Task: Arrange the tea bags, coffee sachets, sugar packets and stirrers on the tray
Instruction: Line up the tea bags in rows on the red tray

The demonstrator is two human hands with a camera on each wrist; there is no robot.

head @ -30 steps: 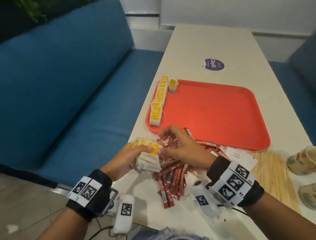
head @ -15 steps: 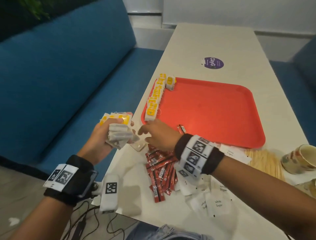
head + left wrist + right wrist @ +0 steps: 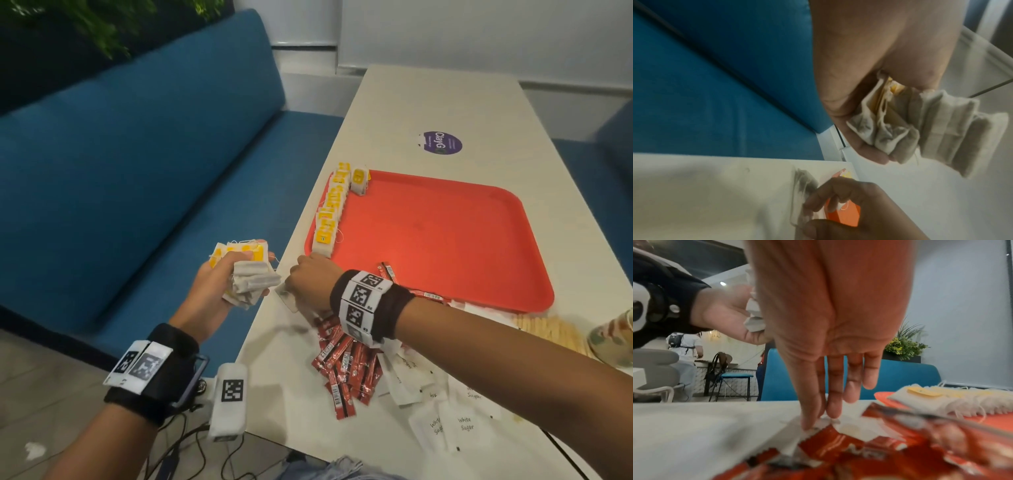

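Right hand (image 3: 310, 281) pinches one tea bag (image 3: 802, 197) at the table's (image 3: 445, 102) left edge, apparently; left hand (image 3: 219, 284) clutches a bundle (image 3: 248, 281) off-table. One tray (image 3: 445, 240) at centre frame, its left rim lined with tea bags (image 3: 330, 209), mostly bare.

The right hand (image 3: 310, 281) hides its own fingertips and part of a loose tea bag (image 3: 286, 298) in the head view, while a cup (image 3: 615, 337) is cut off at the right edge.
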